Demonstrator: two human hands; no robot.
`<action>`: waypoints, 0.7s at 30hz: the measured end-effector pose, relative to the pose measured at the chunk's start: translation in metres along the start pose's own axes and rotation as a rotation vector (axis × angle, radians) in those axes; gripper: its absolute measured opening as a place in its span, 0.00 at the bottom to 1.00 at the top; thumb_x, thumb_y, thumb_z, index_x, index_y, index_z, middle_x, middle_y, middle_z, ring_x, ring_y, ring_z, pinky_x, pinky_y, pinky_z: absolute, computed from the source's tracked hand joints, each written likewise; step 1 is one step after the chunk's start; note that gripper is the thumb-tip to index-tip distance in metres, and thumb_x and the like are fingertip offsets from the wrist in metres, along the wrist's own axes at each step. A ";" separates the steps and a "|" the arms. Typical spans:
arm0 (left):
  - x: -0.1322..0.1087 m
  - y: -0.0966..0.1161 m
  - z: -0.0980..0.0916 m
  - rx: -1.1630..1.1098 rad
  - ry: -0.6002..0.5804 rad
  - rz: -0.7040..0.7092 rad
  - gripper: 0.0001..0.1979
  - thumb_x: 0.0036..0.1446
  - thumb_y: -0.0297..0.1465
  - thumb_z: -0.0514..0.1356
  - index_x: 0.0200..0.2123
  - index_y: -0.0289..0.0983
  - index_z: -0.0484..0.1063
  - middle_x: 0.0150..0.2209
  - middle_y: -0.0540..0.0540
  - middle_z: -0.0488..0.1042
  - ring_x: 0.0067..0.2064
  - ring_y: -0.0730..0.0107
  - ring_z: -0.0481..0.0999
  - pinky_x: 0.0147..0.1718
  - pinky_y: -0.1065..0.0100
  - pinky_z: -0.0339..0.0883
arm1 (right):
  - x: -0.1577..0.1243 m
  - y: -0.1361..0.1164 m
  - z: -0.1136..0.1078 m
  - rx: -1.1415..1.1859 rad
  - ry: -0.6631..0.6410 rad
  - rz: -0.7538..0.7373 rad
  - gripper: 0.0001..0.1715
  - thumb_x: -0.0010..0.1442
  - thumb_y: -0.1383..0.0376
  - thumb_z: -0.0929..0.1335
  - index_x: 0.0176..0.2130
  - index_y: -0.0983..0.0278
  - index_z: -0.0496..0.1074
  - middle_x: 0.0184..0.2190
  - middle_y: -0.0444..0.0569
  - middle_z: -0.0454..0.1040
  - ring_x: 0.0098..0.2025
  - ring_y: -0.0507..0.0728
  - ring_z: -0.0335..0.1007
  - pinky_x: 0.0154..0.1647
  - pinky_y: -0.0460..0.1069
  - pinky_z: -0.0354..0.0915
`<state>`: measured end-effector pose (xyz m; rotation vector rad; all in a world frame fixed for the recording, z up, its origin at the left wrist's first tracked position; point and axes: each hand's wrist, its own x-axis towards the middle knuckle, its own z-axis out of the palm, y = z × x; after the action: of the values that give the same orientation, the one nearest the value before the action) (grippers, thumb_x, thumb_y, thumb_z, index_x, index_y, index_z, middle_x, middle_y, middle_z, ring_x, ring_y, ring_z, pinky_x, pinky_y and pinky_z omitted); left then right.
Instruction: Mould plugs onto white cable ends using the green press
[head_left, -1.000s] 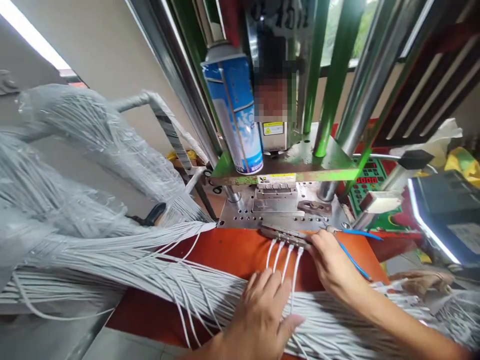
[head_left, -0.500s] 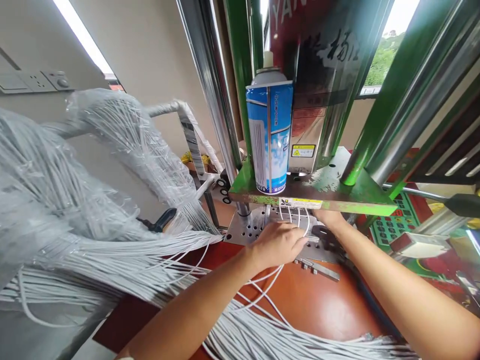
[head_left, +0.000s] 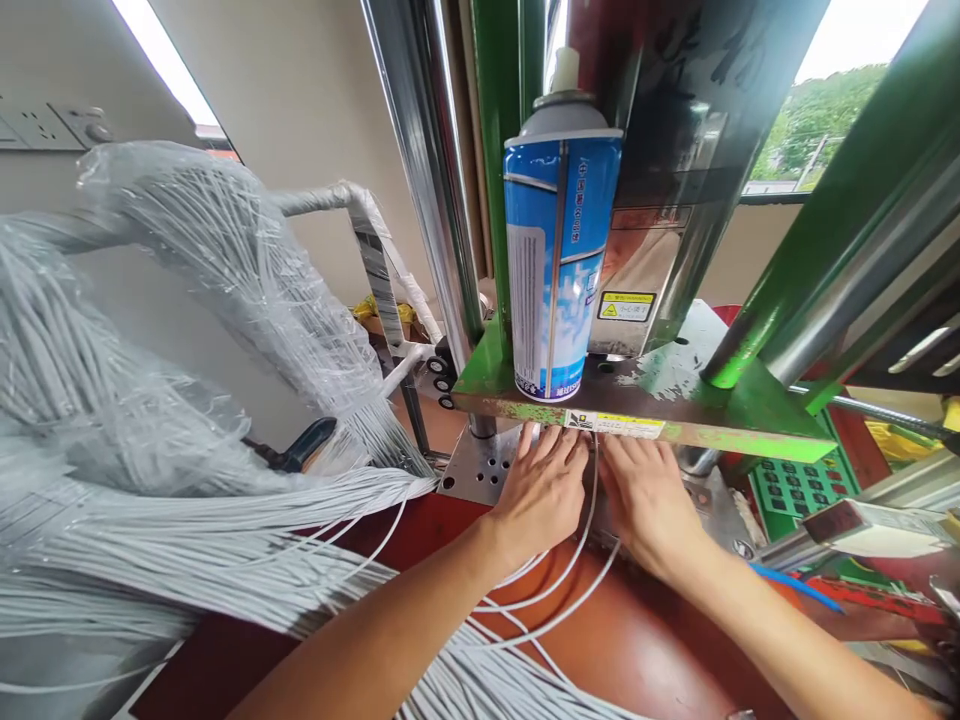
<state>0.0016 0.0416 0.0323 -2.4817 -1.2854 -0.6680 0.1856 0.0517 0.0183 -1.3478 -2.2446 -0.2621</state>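
Left fingers (head_left: 552, 443) farther forward, nearer right fingers (head_left: 634, 453)

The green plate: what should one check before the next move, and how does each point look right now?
1. Hands clear of the plate: not ok; the left hand and right hand both reach in at the front edge of the green plate.
2. Grip seated properly: cannot tell; the fingertips are hidden at that edge.
3. Cable clear of the edge: not ok; a cable runs up to it between the hands.
4. Can upright: ok; the can stands on the plate, though near its front edge.
5. Panel readout: cannot tell; keys show on the panel, but no readout is legible.
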 end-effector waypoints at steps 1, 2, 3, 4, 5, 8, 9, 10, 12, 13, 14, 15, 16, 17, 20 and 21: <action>-0.001 0.002 0.001 0.015 -0.013 -0.009 0.23 0.67 0.29 0.53 0.63 0.34 0.68 0.62 0.38 0.72 0.64 0.53 0.68 0.70 0.44 0.51 | -0.007 -0.009 0.000 -0.045 -0.011 -0.028 0.29 0.69 0.69 0.58 0.66 0.67 0.65 0.60 0.59 0.73 0.62 0.67 0.65 0.66 0.64 0.55; -0.001 0.004 0.003 0.031 -0.018 -0.021 0.24 0.66 0.29 0.53 0.64 0.33 0.67 0.63 0.38 0.71 0.65 0.52 0.67 0.71 0.43 0.49 | -0.012 -0.017 0.001 -0.091 -0.015 -0.046 0.31 0.68 0.70 0.58 0.68 0.69 0.61 0.64 0.60 0.69 0.65 0.67 0.62 0.68 0.66 0.51; -0.001 0.005 0.005 0.044 -0.019 -0.032 0.25 0.66 0.28 0.52 0.65 0.33 0.66 0.63 0.37 0.71 0.65 0.51 0.66 0.71 0.43 0.47 | -0.013 -0.022 0.003 -0.128 -0.013 -0.048 0.33 0.68 0.71 0.57 0.69 0.72 0.59 0.66 0.61 0.67 0.66 0.68 0.60 0.69 0.67 0.48; 0.000 0.006 0.008 0.051 -0.015 -0.038 0.25 0.67 0.29 0.52 0.65 0.32 0.66 0.63 0.37 0.71 0.66 0.51 0.66 0.71 0.43 0.47 | -0.013 -0.026 0.004 -0.150 -0.011 -0.033 0.32 0.68 0.71 0.57 0.68 0.73 0.60 0.65 0.62 0.68 0.66 0.69 0.61 0.69 0.68 0.47; 0.001 0.006 0.010 0.052 -0.007 -0.040 0.25 0.67 0.29 0.51 0.65 0.32 0.66 0.63 0.37 0.71 0.65 0.50 0.66 0.71 0.43 0.47 | -0.011 -0.028 0.007 -0.158 -0.015 -0.006 0.31 0.68 0.71 0.57 0.67 0.74 0.63 0.64 0.64 0.69 0.65 0.69 0.62 0.69 0.69 0.47; 0.006 0.005 0.017 0.036 0.016 -0.035 0.23 0.67 0.30 0.51 0.63 0.33 0.69 0.62 0.37 0.73 0.64 0.51 0.69 0.70 0.45 0.51 | -0.001 -0.029 0.014 -0.144 -0.025 0.084 0.28 0.69 0.69 0.57 0.64 0.74 0.67 0.60 0.66 0.72 0.62 0.71 0.65 0.67 0.70 0.50; 0.008 0.005 0.018 0.030 0.017 -0.031 0.23 0.68 0.30 0.51 0.62 0.33 0.70 0.61 0.36 0.73 0.63 0.51 0.70 0.69 0.46 0.53 | 0.002 -0.028 0.015 -0.136 -0.014 0.100 0.28 0.69 0.70 0.57 0.64 0.74 0.67 0.60 0.66 0.73 0.62 0.71 0.65 0.67 0.70 0.50; 0.011 0.004 0.019 0.024 0.016 -0.028 0.22 0.67 0.30 0.51 0.62 0.33 0.71 0.60 0.36 0.74 0.62 0.51 0.70 0.69 0.47 0.54 | 0.005 -0.027 0.017 -0.129 -0.002 0.108 0.28 0.68 0.70 0.57 0.64 0.75 0.67 0.59 0.66 0.73 0.62 0.72 0.65 0.67 0.70 0.50; 0.016 0.002 0.015 -0.004 0.006 -0.024 0.21 0.67 0.28 0.52 0.61 0.32 0.71 0.60 0.36 0.74 0.62 0.52 0.71 0.69 0.47 0.55 | 0.008 -0.025 0.015 -0.113 0.016 0.098 0.28 0.69 0.70 0.57 0.63 0.75 0.67 0.59 0.65 0.74 0.61 0.70 0.67 0.67 0.69 0.53; 0.017 0.001 0.011 -0.028 0.000 -0.026 0.21 0.68 0.28 0.51 0.61 0.33 0.71 0.60 0.37 0.74 0.63 0.53 0.71 0.69 0.48 0.55 | 0.008 -0.023 0.012 -0.102 0.024 0.090 0.27 0.69 0.69 0.57 0.63 0.75 0.67 0.59 0.64 0.74 0.61 0.69 0.67 0.67 0.68 0.55; 0.015 -0.001 0.005 -0.056 -0.003 -0.032 0.21 0.69 0.29 0.51 0.62 0.33 0.70 0.61 0.37 0.73 0.64 0.54 0.70 0.69 0.48 0.55 | 0.006 -0.021 0.007 -0.094 0.031 0.082 0.27 0.71 0.68 0.57 0.63 0.74 0.67 0.60 0.63 0.73 0.61 0.68 0.68 0.67 0.67 0.57; 0.011 -0.003 -0.002 -0.086 -0.005 -0.040 0.22 0.70 0.31 0.51 0.64 0.34 0.68 0.64 0.37 0.71 0.66 0.54 0.69 0.69 0.48 0.56 | 0.001 -0.019 0.000 -0.081 0.041 0.070 0.27 0.72 0.65 0.57 0.64 0.74 0.66 0.61 0.63 0.72 0.63 0.67 0.67 0.67 0.66 0.58; 0.002 -0.006 -0.012 -0.116 -0.003 -0.044 0.23 0.71 0.34 0.51 0.66 0.35 0.65 0.67 0.36 0.67 0.68 0.54 0.66 0.69 0.48 0.56 | -0.009 -0.017 -0.008 -0.058 0.060 0.054 0.28 0.73 0.63 0.57 0.65 0.72 0.64 0.64 0.62 0.70 0.65 0.66 0.65 0.67 0.65 0.59; -0.013 -0.009 -0.022 -0.145 0.000 -0.043 0.25 0.72 0.37 0.51 0.68 0.36 0.62 0.70 0.35 0.62 0.71 0.53 0.62 0.69 0.48 0.57 | -0.024 -0.015 -0.017 -0.024 0.084 0.040 0.29 0.74 0.61 0.57 0.67 0.70 0.61 0.66 0.61 0.67 0.68 0.66 0.61 0.68 0.65 0.59; -0.093 -0.015 -0.053 -0.199 0.001 0.003 0.32 0.73 0.42 0.48 0.74 0.37 0.50 0.75 0.34 0.47 0.76 0.51 0.50 0.69 0.49 0.58 | -0.098 -0.013 -0.041 0.128 0.136 0.010 0.35 0.72 0.56 0.60 0.73 0.60 0.53 0.72 0.53 0.59 0.72 0.65 0.54 0.68 0.65 0.61; -0.128 -0.016 -0.061 -0.193 -0.002 0.027 0.35 0.72 0.45 0.47 0.75 0.36 0.46 0.75 0.33 0.47 0.76 0.48 0.49 0.68 0.47 0.59 | -0.129 -0.013 -0.046 0.159 0.115 0.005 0.39 0.70 0.54 0.62 0.74 0.57 0.51 0.72 0.52 0.58 0.72 0.66 0.56 0.67 0.65 0.63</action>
<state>-0.0923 -0.0654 0.0196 -2.6467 -1.2391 -0.8193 0.2385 -0.0725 -0.0073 -1.2235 -2.1186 -0.1518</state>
